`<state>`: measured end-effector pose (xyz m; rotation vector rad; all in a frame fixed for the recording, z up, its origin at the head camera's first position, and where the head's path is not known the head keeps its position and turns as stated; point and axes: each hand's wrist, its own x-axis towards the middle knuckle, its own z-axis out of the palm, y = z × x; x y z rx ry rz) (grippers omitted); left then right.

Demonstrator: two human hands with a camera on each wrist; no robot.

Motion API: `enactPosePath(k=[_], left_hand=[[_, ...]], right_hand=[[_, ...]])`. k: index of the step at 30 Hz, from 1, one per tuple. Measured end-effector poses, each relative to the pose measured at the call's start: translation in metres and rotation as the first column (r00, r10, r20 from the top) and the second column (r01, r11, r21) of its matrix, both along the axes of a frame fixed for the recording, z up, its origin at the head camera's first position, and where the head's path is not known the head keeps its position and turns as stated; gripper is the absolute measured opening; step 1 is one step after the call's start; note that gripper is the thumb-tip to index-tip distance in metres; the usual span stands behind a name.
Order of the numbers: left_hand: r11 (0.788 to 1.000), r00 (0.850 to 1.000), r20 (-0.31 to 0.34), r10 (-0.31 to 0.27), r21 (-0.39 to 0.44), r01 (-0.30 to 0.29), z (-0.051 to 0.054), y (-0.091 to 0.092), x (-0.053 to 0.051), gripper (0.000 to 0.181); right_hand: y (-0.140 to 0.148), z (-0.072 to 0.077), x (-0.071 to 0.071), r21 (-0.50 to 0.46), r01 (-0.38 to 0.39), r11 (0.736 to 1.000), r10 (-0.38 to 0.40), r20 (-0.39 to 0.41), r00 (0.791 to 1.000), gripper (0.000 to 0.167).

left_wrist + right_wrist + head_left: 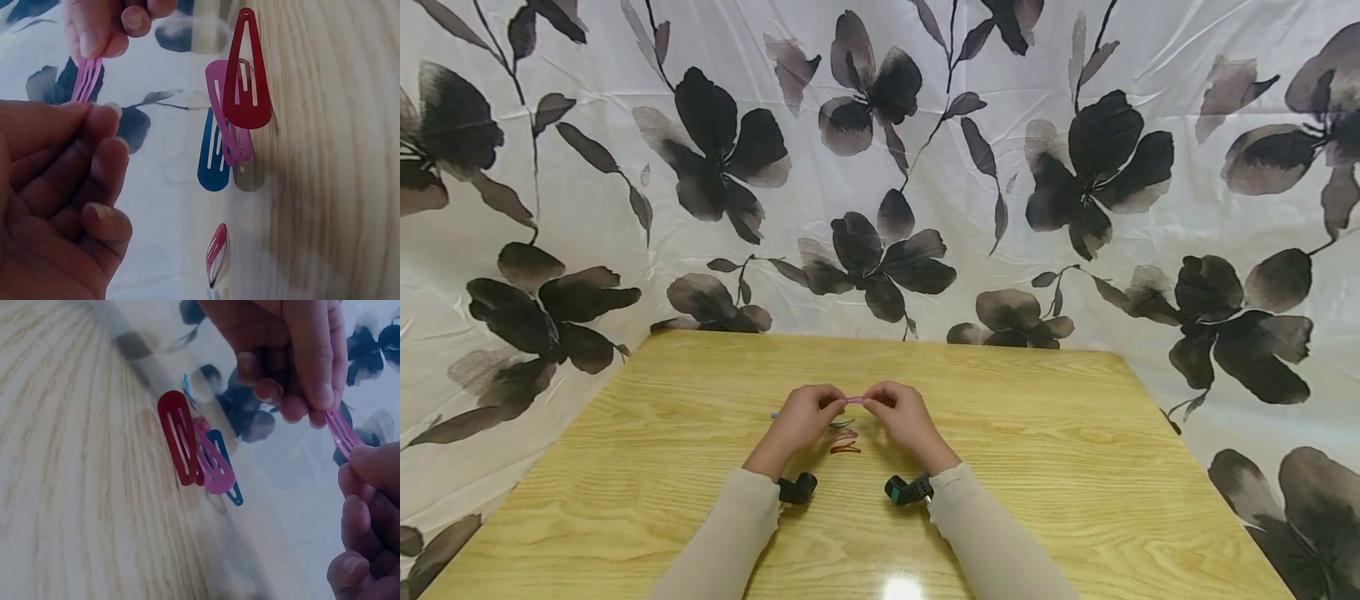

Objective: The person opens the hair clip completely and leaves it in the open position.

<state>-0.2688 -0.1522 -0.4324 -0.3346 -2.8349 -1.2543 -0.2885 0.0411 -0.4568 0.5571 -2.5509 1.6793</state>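
Observation:
A pink snap hair clip (855, 400) is held up between both hands over the table. My left hand (805, 415) pinches one end of it with thumb and index finger. The other end is pinched by my right hand (904, 417). Seen from the left wrist, the slotted pink clip (87, 80) spans the short gap between the fingertips. Below the hands lie more snap clips: a red one (247, 119), another pink one (215, 72) and a blue one (214, 181), overlapping from that angle.
The clips rest on a wood-grain table (1037, 450). A small bright blue piece (775, 415) shows beside the left hand. A further red clip (217, 250) lies apart from the others. Behind the table hangs a floral cloth (985, 275).

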Motion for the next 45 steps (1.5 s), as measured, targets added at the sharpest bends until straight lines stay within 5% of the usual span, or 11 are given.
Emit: enactPosePath(k=[21,45], left_hand=[[0.971,0.990,0.050,-0.130,0.210,0.116,-0.0044,-0.0028,0.0004,0.026],[0.963,0.986,0.055,-0.156,0.233,0.139,-0.0055,-0.0046,-0.0008,0.028]], right_hand=[[0.0094,0.0012,-0.0013,-0.070,-0.031,0.997,0.035,0.048,0.998,0.015],[0.0097,0.0015,-0.0004,-0.113,-0.033,0.993,0.039,0.054,0.998,0.013]])
